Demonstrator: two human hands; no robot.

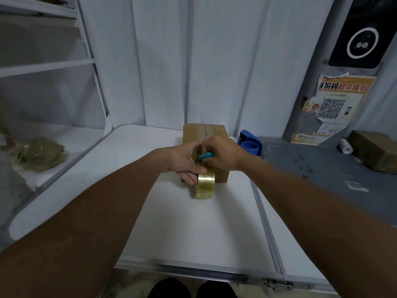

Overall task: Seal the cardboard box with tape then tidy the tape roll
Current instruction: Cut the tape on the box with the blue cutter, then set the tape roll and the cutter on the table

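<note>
Sealing looks nearly done — tape runs along the cardboard box (205, 134) on the counter (133, 147) as left hand (184, 161) grips the tape roll (205, 183) and right hand (223, 154) pinches a teal cutter (207, 155) — tidying remains.

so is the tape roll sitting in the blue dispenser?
No, the tape roll is in the left hand at the box; the dispenser stands apart.

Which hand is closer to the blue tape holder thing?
The right hand. It is on the cardboard box, just left of the blue tape dispenser. The left hand is farther left, gripping the tape roll.
</note>
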